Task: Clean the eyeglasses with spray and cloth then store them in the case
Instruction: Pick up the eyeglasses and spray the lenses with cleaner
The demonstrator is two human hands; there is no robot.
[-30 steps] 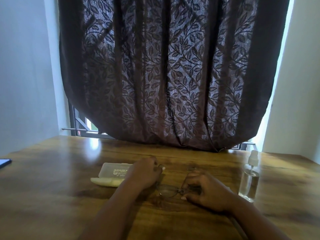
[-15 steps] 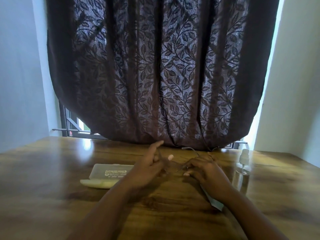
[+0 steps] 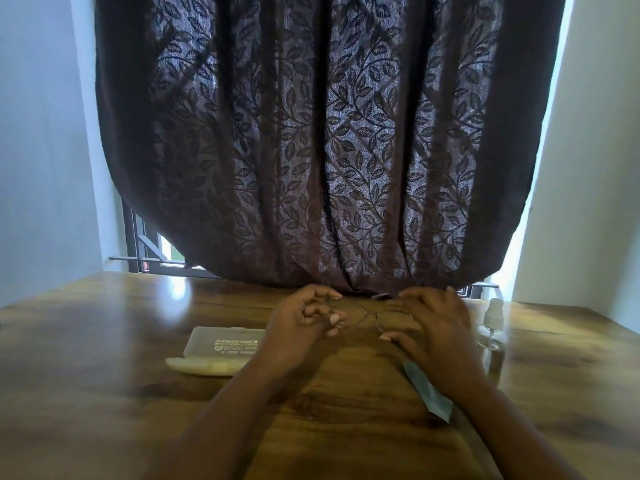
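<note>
Thin wire-rimmed eyeglasses (image 3: 375, 315) hang just above the wooden table (image 3: 104, 393), held between both hands. My left hand (image 3: 299, 323) pinches the left end of the frame. My right hand (image 3: 434, 327) grips the right end, its fingers over that lens. A translucent glasses case (image 3: 221, 345) lies open on the table to the left of my left hand, its pale lid (image 3: 204, 366) toward me. A clear spray bottle (image 3: 491, 337) stands upright just right of my right hand. A grey-blue cloth (image 3: 427, 393) lies flat, partly under my right forearm.
A dark leaf-patterned curtain (image 3: 329, 150) hangs down to the table's far edge right behind the hands. A window frame (image 3: 145, 251) shows at the lower left of it. White walls close in on both sides.
Both hands have lifted the eyeglasses off the table and moved them away from me, toward the curtain. The cloth now shows beside my right forearm.
</note>
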